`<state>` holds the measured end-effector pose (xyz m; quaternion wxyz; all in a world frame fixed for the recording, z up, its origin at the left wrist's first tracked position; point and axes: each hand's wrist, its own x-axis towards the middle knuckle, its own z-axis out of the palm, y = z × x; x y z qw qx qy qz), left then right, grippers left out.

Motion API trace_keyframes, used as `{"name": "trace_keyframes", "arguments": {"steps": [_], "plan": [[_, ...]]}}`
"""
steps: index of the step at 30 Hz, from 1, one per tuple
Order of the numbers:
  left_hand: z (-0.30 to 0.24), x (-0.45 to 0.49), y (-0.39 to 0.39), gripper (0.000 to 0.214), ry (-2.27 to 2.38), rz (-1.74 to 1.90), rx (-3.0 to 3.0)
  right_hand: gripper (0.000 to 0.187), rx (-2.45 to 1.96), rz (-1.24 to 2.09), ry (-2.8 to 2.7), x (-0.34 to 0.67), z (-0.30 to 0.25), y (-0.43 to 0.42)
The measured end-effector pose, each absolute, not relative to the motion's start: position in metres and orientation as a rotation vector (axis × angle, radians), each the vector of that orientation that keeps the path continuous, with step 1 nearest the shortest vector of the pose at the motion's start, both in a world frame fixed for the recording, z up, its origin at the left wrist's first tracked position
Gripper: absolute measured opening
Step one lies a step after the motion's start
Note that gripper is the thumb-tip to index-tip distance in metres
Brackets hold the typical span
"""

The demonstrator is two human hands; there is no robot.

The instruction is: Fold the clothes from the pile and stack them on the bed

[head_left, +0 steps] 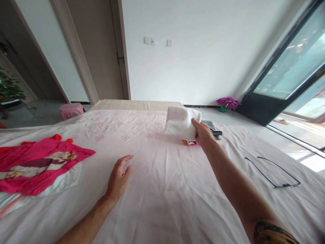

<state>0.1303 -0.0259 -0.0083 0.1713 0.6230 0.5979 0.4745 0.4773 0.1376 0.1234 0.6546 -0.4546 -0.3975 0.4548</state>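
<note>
Cloth (179, 123), white and folded, is grasped by the right hand (203, 133), partly hiding folded clothes (216, 133) toward the far edge of the bed (157, 189); the left hand (118, 178) is released.

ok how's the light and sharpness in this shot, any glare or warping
Head view: strong daylight by the glass door, with a patch of floor blown nearly white; head view: the brown door at left is dimmer and leans, likely wide-lens distortion; head view: the cloth in the right hand looks slightly soft, perhaps motion blur.
</note>
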Motion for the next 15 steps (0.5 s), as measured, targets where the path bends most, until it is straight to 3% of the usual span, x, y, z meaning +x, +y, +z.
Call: {"name": "trace_keyframes", "arguments": {"steps": [4,8,15], "plan": [[-0.006,0.131,-0.026,0.036,1.697,1.334,1.747,0.023,-0.932,0.826,-0.495,0.519,0.123,0.158],[-0.004,0.132,-0.026,0.037,1.693,1.306,1.744,0.032,-1.097,0.849,-0.217,0.54,0.097,0.163],[0.0,0.134,-0.027,0.037,1.706,1.268,1.747,0.032,-1.001,0.795,-0.369,0.554,0.081,0.175]]}}
